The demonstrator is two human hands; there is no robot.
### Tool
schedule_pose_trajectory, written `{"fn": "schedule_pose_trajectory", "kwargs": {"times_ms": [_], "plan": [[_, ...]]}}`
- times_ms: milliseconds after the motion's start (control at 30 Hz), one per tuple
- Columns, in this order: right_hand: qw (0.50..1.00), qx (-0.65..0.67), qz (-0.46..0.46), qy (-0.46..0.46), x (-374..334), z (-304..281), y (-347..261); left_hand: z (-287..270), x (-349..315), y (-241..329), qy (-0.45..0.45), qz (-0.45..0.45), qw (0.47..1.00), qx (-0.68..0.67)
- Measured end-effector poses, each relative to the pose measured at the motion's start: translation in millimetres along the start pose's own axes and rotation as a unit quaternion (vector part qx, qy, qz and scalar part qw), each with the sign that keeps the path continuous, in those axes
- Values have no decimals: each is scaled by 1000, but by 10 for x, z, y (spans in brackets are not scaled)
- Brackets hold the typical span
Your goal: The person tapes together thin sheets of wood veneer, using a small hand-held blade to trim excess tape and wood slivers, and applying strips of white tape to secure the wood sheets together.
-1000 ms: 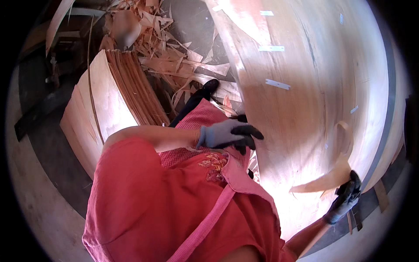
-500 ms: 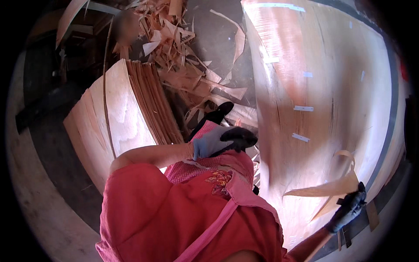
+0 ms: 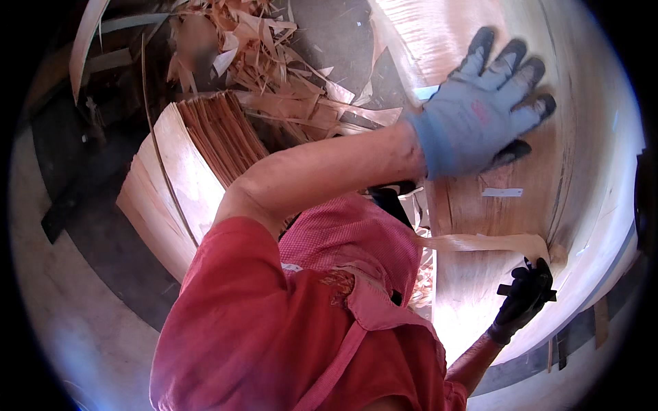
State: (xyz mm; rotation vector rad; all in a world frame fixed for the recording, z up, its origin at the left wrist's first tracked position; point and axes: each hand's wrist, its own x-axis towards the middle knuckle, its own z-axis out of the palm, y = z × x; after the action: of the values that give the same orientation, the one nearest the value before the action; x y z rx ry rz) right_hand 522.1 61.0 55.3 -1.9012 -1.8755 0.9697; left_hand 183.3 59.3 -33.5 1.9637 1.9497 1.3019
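Note:
My left hand [image 3: 483,113], in a grey glove with dark fingertips, is stretched out with fingers spread over the large pale wood veneer sheet [image 3: 473,212] on the right. I cannot tell whether the palm presses on it. Lower down, my right hand [image 3: 524,301], in a dark glove, is closed at one end of a thin, curling veneer strip [image 3: 480,243], which reaches left across the sheet toward my apron. A dark bar-like piece sticks out at both sides of this hand; its kind is unclear. Short white tape pieces [image 3: 502,192] lie on the sheet.
A thick stack of veneer sheets [image 3: 161,171] stands at the left, a thin stick [image 3: 156,147] leaning across it. Torn veneer scraps [image 3: 264,61] are heaped on the floor beyond. Narrow strips [image 3: 601,322] hang by the sheet's right edge.
My left hand has swung from in front of my apron to the right, over the sheet, and its fingers have spread. My right hand has moved up and left, shifting the strip.

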Motion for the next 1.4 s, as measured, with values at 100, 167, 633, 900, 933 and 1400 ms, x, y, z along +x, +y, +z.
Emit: {"fn": "schedule_pose_trajectory", "kwargs": {"times_ms": [100,167,633,900,933,1400], "plan": [[949,285,138,-10,-27,-154,399,100,22,-66,-96,-14,993,73],[948,288,139,-2,-13,-122,420,30,100,-4,-150,-30,980,129],[929,362,51,-60,-494,-462,232,-36,255,232,-177,17,953,246],[938,343,21,-40,-1241,-524,-22,-45,200,147,-160,19,978,130],[945,323,11,-51,-1266,-378,-133,-76,197,174,-165,25,983,78],[942,-182,48,280,-621,-1427,1256,-240,726,-395,-240,235,934,121]]}}
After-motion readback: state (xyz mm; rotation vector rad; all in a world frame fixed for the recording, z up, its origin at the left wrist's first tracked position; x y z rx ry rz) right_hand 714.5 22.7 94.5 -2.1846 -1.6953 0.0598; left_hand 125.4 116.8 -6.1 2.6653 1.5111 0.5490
